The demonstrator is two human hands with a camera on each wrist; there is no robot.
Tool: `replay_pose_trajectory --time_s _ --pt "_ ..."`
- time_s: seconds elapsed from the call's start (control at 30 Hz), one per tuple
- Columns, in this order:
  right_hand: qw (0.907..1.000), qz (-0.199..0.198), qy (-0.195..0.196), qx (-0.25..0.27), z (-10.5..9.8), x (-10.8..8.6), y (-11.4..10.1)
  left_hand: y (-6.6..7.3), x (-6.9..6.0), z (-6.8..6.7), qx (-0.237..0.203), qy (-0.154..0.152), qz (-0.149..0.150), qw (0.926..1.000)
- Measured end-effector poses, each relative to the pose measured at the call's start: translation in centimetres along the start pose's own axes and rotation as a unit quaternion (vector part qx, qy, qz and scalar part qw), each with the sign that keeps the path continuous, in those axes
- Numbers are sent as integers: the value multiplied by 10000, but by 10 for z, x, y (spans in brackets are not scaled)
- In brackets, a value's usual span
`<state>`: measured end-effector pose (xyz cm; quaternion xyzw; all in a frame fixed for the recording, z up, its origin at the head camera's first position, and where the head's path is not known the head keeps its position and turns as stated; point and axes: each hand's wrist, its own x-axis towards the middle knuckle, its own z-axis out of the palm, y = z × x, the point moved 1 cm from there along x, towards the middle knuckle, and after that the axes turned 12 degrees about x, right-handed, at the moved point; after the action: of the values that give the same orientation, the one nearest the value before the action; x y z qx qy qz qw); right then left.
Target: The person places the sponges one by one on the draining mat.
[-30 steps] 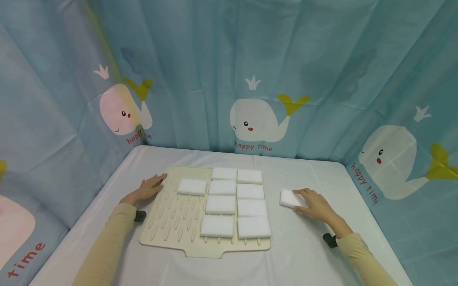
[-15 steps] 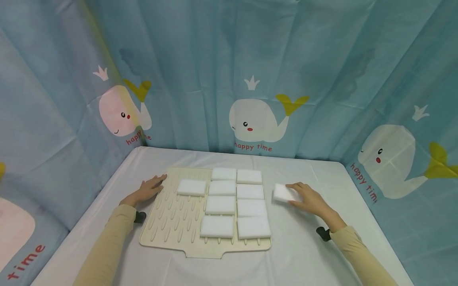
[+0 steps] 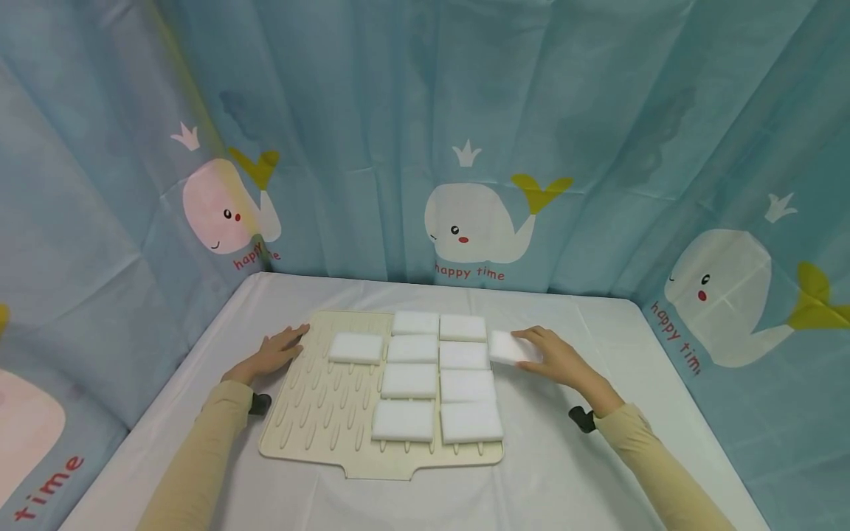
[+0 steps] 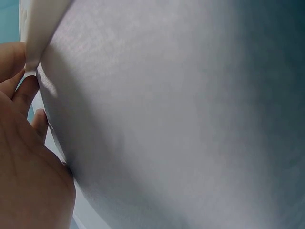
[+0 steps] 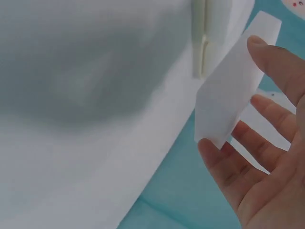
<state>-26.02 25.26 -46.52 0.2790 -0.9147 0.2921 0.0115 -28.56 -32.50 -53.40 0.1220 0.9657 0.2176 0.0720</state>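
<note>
My right hand (image 3: 558, 360) holds a white rectangular sponge (image 3: 506, 348) by its edges, just right of a cream ridged board (image 3: 377, 464) in the head view. In the right wrist view, the sponge (image 5: 231, 78) sits between the thumb and several fingertips, tilted above the white surface. Two columns of white sponges (image 3: 410, 380) cover the board's right half, and a lone sponge (image 3: 356, 347) lies to their left. My left hand (image 3: 268, 355) has its fingertips at the board's upper left edge. The left wrist view shows those fingers touching the board's rim (image 4: 44, 31).
A white cloth (image 3: 551, 472) covers the table. Behind and at the sides hangs a blue curtain (image 3: 365, 221) printed with whales. The board's handle tab points toward me, and its left half shows bare ridges (image 3: 308, 413).
My right hand has carried the sponge leftward and away from me, from the cloth up to the board's right edge. The left hand has stayed at the board's left edge.
</note>
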Motion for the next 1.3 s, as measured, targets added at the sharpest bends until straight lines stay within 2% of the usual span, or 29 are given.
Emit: replay_pose_trajectory --time_s 0.53,0.7,0.9,1.3 --pt "9980 -165 -539 273 12 27 -31 0 1 0 52 18 34 10000" --pt "9980 -257 -568 133 17 36 -44 1 0 0 76 27 51 10000" --pt "9983 -192 -540 -113 24 46 -56 3 -1 0 29 90 106 9999" --pt "9967 -509 -571 -259 41 63 -78 3 -2 -2 -69 -41 92 9999"
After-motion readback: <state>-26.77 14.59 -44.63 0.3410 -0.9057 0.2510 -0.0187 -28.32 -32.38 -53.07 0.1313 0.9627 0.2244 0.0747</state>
